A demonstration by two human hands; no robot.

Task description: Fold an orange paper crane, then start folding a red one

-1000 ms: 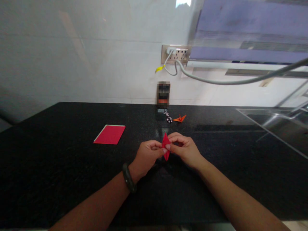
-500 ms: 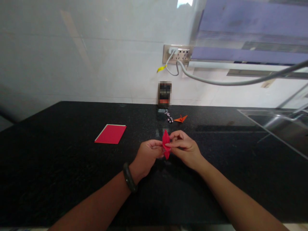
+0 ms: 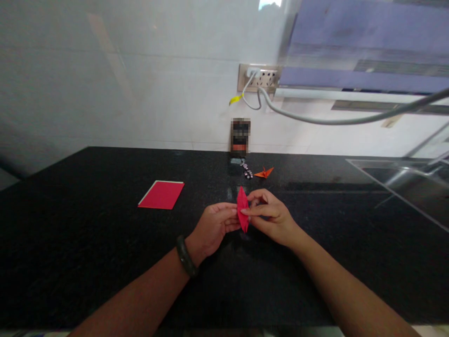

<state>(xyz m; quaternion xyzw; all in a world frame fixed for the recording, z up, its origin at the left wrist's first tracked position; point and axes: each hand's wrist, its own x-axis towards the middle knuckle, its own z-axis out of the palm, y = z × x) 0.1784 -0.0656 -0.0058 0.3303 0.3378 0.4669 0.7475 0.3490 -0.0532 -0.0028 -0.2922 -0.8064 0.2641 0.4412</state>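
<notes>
Between my two hands is a piece of folded red origami paper (image 3: 242, 210), narrow and pointed at its far and near ends. My left hand (image 3: 217, 227) grips its left side, thumb on top and fingers partly beneath. From the right, my right hand (image 3: 271, 217) pinches the paper, a fingertip lying over its middle. Some fingertips are hidden behind the paper. Beyond my hands lies an orange paper crane (image 3: 264, 173). A stack of square red paper (image 3: 162, 195) with a white edge showing rests to the left.
A phone with a blurred screen (image 3: 240, 137) leans against the wall, a beaded strap (image 3: 247, 172) in front of it. On the right is a metal sink (image 3: 393, 180). Cables (image 3: 315, 120) hang from a wall socket (image 3: 259, 78). The black countertop (image 3: 87, 243) spreads beneath.
My left thumb has shifted back a little on the paper, and its fingers are straighter. The folded paper looks slightly wider and flatter. My right hand has hardly moved.
</notes>
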